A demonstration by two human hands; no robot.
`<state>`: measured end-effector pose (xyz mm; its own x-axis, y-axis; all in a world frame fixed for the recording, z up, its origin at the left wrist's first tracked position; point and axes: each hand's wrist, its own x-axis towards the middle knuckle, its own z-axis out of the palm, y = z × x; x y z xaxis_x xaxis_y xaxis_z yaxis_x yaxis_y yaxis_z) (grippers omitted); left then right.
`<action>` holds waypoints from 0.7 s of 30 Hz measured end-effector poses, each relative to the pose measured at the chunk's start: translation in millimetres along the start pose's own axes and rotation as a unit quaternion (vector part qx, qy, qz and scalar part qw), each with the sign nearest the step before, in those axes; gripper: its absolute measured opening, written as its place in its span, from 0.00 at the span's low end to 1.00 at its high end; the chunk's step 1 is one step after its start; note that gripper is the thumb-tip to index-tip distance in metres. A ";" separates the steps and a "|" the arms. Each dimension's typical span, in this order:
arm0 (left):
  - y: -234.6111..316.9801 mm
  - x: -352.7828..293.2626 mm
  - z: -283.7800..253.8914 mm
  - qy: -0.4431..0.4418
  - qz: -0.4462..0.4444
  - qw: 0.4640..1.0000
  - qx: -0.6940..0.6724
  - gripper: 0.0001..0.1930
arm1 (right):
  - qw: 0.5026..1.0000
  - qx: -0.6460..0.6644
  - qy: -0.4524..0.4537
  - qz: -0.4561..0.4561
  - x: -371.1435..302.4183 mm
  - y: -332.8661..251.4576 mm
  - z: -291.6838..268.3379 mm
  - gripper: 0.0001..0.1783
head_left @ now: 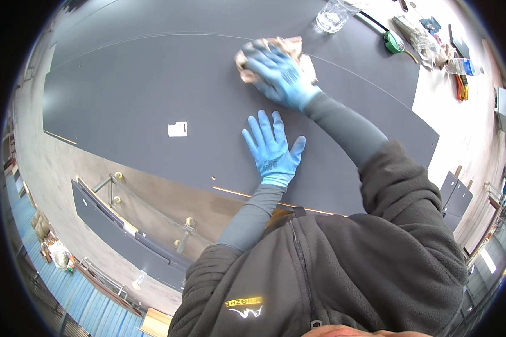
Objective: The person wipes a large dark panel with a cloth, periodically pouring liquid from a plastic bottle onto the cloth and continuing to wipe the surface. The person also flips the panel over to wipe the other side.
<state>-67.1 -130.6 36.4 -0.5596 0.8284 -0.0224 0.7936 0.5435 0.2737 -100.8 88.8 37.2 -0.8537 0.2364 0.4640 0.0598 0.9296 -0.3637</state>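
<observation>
A large dark grey panel (129,95) lies flat in front of me. My left hand (272,150), in a blue glove, rests flat on it near the front edge with the fingers spread. Farther out and to the right, my right hand (283,74) wears the same kind of glove and presses a crumpled beige cloth (308,66) onto the panel. The right hand is slightly smeared by motion, and its palm is hidden over the cloth. A white label (177,129) is stuck on the panel left of my left hand.
A clear cup (331,17) stands at the far right on the panel. Beyond it lie a green tape measure (394,41), a crumpled plastic bag (419,42), a water bottle (462,66) and orange-handled tools (461,88). At lower left, a wheeled cart (118,194) sits beside more dark panels (118,238).
</observation>
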 end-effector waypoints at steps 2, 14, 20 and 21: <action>1.0 0.7 -0.9 -0.004 -0.005 1.000 -0.004 0.50 | 0.998 0.048 -0.032 0.016 -40.2 -15.9 -27.6 0.27; 0.6 -0.9 3.1 0.012 -0.002 1.000 0.009 0.48 | 1.000 0.013 0.005 0.021 20.0 23.9 18.6 0.26; 2.5 0.5 -2.3 0.023 0.005 1.000 -0.009 0.46 | 0.999 0.014 -0.039 0.016 -73.8 13.1 -75.5 0.23; 2.2 0.7 -2.7 0.031 0.008 0.999 -0.014 0.45 | 0.997 0.008 -0.066 0.035 -86.5 13.2 -86.1 0.22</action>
<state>-66.4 -129.1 39.6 -0.5617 0.8263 0.0414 0.7960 0.5261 0.2994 18.4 104.9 61.8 -0.9087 0.2593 0.3270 0.1134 0.9075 -0.4043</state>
